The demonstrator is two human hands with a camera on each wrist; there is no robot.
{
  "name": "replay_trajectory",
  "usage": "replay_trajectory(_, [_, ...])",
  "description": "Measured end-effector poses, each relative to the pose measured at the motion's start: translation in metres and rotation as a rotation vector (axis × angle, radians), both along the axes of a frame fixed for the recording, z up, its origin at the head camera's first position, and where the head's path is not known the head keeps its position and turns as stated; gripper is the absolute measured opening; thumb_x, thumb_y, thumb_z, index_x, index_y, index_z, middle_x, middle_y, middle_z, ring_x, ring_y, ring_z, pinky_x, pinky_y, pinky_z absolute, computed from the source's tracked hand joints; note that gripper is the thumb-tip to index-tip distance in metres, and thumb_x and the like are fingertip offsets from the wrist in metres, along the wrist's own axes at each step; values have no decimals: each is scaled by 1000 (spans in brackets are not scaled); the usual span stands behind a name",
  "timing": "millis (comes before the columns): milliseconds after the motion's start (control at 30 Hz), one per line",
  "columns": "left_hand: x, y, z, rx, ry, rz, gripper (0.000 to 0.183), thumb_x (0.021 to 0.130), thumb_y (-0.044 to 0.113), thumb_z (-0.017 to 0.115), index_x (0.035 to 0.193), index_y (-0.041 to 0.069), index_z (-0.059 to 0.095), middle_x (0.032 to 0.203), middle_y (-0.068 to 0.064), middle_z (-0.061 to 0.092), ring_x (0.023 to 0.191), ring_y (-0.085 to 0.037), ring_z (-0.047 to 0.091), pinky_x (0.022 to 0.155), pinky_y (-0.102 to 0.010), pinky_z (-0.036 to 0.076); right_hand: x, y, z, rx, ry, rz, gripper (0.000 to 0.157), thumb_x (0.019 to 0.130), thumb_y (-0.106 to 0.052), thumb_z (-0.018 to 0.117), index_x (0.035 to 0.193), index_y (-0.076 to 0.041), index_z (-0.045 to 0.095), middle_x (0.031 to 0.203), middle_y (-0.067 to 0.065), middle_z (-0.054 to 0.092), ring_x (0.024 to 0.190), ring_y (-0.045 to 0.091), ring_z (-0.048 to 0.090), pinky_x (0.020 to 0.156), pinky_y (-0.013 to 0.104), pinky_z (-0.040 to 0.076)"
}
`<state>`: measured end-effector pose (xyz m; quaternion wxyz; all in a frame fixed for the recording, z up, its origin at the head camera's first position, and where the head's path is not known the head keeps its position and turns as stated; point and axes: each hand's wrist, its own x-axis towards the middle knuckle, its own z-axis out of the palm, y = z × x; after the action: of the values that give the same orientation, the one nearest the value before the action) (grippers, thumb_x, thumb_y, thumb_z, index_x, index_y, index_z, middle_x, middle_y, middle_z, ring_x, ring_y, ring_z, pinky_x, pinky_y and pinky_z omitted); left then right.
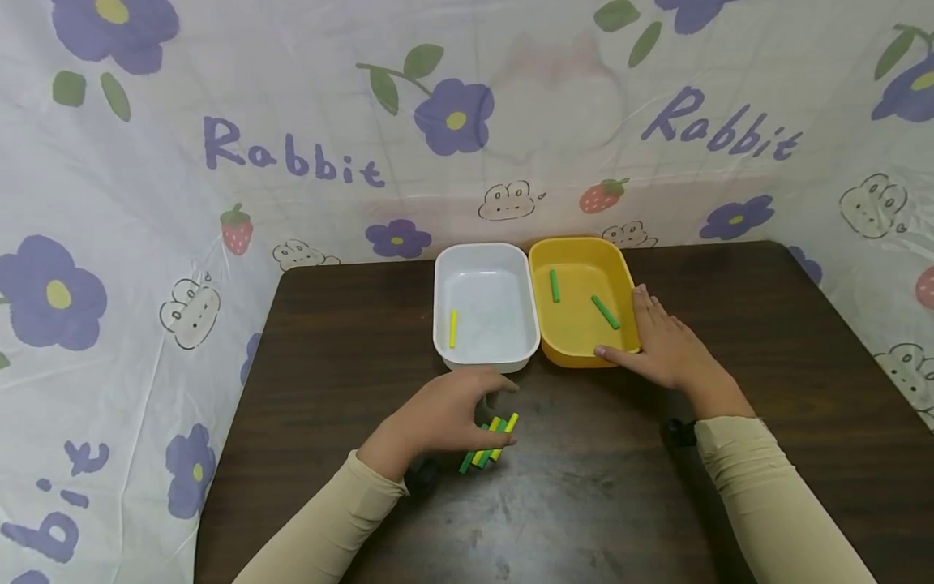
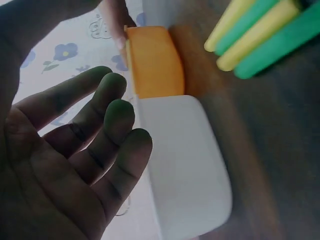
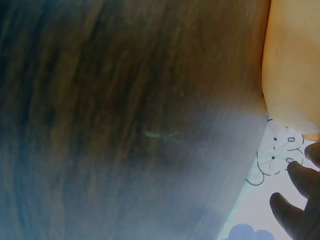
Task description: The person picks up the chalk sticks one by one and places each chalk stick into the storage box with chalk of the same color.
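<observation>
**Little Round Sticks Under a Bent Hand**

The left hand (image 1: 441, 412) is in front of the white tub, fingers softly bent, thumb apart, holding nothing. The white tub (image 1: 492, 324) looks smooth and shiny, with round corners. One yellow stick (image 1: 453, 329) lies inside it. Four sticks (image 1: 485, 459), two green and two yellow, lie side by side on the dark, wood-grained table (image 1: 576, 487), by the left thumb. They look thin and round, so they might roll. A light pinch on just one, with the fingertips, would likely work best and leave the others in their row. The yellow tub (image 1: 576, 332) sits against the white one and has two green sticks (image 1: 605, 312) inside, lying apart. The right hand (image 1: 666, 350) rests on it, thumb on the front rim, fingers stretched along the side.
</observation>
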<state>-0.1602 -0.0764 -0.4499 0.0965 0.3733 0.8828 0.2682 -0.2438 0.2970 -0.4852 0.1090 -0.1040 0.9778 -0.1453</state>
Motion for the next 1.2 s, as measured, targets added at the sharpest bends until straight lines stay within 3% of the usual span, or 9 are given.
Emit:
replay_trajectory(167, [1, -5, -8, -19, -80, -13, 68, 87, 45, 87, 143, 12, 66, 110, -3, 68, 95, -18, 64, 80, -27, 54, 0, 1, 2, 10, 2, -1, 126, 94, -86, 44, 166, -4, -19, 176, 21, -14, 163, 49, 6, 127, 70, 14])
replay_trajectory(367, [2, -10, -18, -85, -129, -29, 81, 82, 41, 92, 151, 15, 59, 121, -3, 64, 99, -18, 61, 85, -26, 53, 0, 4, 3, 22, 6, -12, 125, 94, -84, 46, 167, -4, -17, 177, 21, -13, 163, 50, 9, 126, 72, 16])
replay_trajectory(600, [3, -20, -33, -135, -142, -17, 86, 78, 36, 93, 153, 18, 57, 120, 0, 60, 97, -11, 54, 88, -27, 51, -2, 0, 0, 15, -8, 0, 125, 95, -84, 46, 167, -5, -19, 177, 19, -15, 163, 49, 7, 127, 71, 16])
replay_trajectory(833, [6, -22, -41, -148, -180, 6, 84, 79, 33, 92, 154, 21, 57, 120, 1, 58, 99, -12, 52, 89, -28, 51, -2, 0, -3, 9, -18, 9, 125, 94, -85, 45, 167, -6, -20, 177, 18, -15, 164, 48, 7, 127, 71, 15])
replay_trajectory(1033, [4, -20, -44, -170, -162, 0, 88, 78, 32, 92, 157, 26, 53, 129, 2, 58, 105, -13, 52, 93, -31, 51, 0, 0, -2, 20, -19, 2, 125, 94, -86, 43, 166, -7, -22, 177, 19, -15, 164, 48, 6, 127, 71, 15])
replay_trajectory(1200, [0, -16, -47, -170, -172, -21, 85, 77, 33, 93, 154, 30, 57, 124, 2, 58, 102, -13, 52, 88, -28, 50, 0, 1, 0, 17, -7, 3, 124, 95, -84, 45, 167, -5, -19, 177, 19, -14, 163, 49, 7, 127, 70, 16])
